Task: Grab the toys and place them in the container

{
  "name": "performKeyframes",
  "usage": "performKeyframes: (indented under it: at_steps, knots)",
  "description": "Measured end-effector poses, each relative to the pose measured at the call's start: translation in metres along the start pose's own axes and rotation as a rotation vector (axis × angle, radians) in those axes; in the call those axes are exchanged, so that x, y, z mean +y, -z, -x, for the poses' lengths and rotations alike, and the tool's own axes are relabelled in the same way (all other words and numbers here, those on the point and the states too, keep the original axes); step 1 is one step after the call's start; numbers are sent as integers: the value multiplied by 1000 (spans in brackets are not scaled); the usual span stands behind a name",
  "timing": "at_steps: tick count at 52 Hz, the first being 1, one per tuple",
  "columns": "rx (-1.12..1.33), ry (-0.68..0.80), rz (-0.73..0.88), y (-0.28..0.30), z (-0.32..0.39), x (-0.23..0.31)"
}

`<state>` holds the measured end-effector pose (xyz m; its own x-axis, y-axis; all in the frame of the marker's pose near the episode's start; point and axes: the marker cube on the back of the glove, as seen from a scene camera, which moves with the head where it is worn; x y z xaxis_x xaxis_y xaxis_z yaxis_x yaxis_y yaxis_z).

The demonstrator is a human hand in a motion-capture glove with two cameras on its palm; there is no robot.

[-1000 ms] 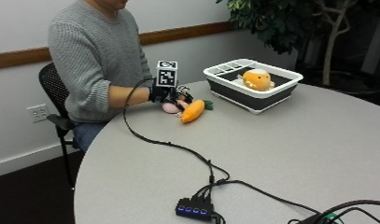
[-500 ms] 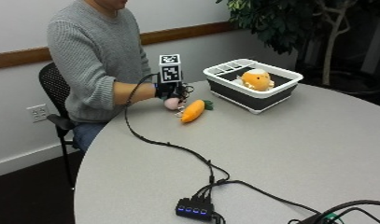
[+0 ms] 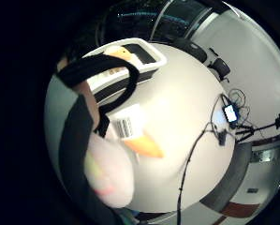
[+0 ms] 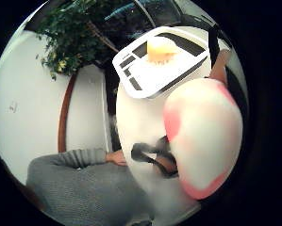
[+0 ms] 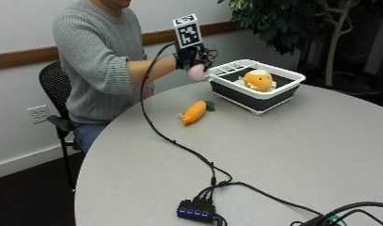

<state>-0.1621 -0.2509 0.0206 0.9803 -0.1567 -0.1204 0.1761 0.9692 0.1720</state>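
Holding a pale pink and white soft toy (image 5: 196,72) in curled fingers, the gloved right hand (image 5: 190,57) is raised above the round grey table (image 5: 291,155), just beside the near corner of the white, dark-walled container (image 5: 266,96). The toy sits against the palm and fills much of the thumb-side palm view, white in the middle with pink at its edges (image 4: 204,141). An orange plush toy (image 5: 259,80) already lies inside the container. A plush carrot (image 5: 195,112) with a green top lies on the table below the hand, apart from it and near the container's side; a white tag (image 3: 128,123) bearing a barcode shows beside it in the little-finger-side view, its print too small to read.
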Motion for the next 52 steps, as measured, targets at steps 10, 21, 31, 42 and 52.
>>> performKeyframes:
  at_steps: [10,21,31,42,52]
  knots:
    - [-196,-49,57,-30,24,-97]
    - [-170,-51,79,-34,36,-151]
    - [-188,-12,220,-52,41,-147]
    - [-202,23,269,-56,38,-134]
    - [-215,46,250,-49,33,-119]
